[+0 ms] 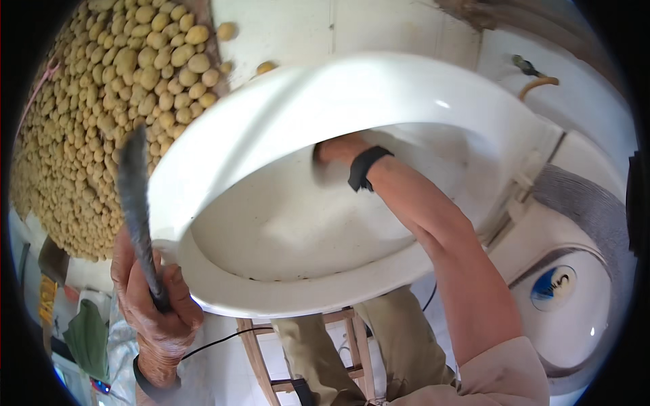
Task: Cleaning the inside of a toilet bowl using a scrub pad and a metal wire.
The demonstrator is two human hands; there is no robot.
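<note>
A white toilet (325, 297) with an oval opening spans the middle of the head view, its hinges at the right. My right arm reaches down into the bowl (284, 218), a black band around the wrist. My right hand (337, 149) is blurred near the far side of the opening. The rim hides its fingers, and I cannot see whether they hold anything. At the left, outside the rim, my left hand (157, 299) grips a long, dark grey, blade-like tool (134, 182), which points upward. Its exact kind is unclear.
A large heap of potatoes (147, 76) lies at the upper left, with a few loose ones beside it. A wooden stool or ladder frame (254, 350) stands below. Grey ribbed fabric (579, 198) and a white lid-like part with a sticker (553, 288) are at right; a hose (538, 86) hangs above.
</note>
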